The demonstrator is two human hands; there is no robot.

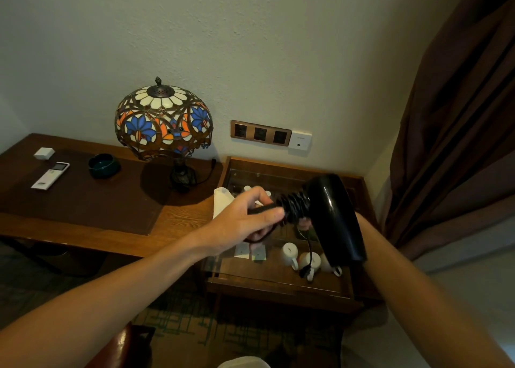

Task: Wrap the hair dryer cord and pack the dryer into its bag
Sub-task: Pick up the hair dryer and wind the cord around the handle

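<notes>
- dryer (334,214) black, glossy hard shell, held mid-air over glass-topped side table (278,281) at about 4 o'clock of frame centre; likely light, slick on the barrel, so handle is the place to grip
- cord (295,207) already coiled tight round handle; short loose tail with plug (305,271) hangs at 6 o'clock of the coils, looks springy, could unwind if let go
- left hand (250,220) fingers curled round handle end, thumb on top
- right hand (305,224) mostly hidden behind dryer body, fingertips show under coils; grip cannot tell
- bag not in view
- white cups (289,253) under the glass right below dangling plug
- stained-glass lamp (164,122) at 10 o'clock, fragile, its cable near
- wall sockets (260,133) at 12 o'clock
- desk (69,217) at 9 o'clock with ashtray (104,165), remote (50,175)
</notes>
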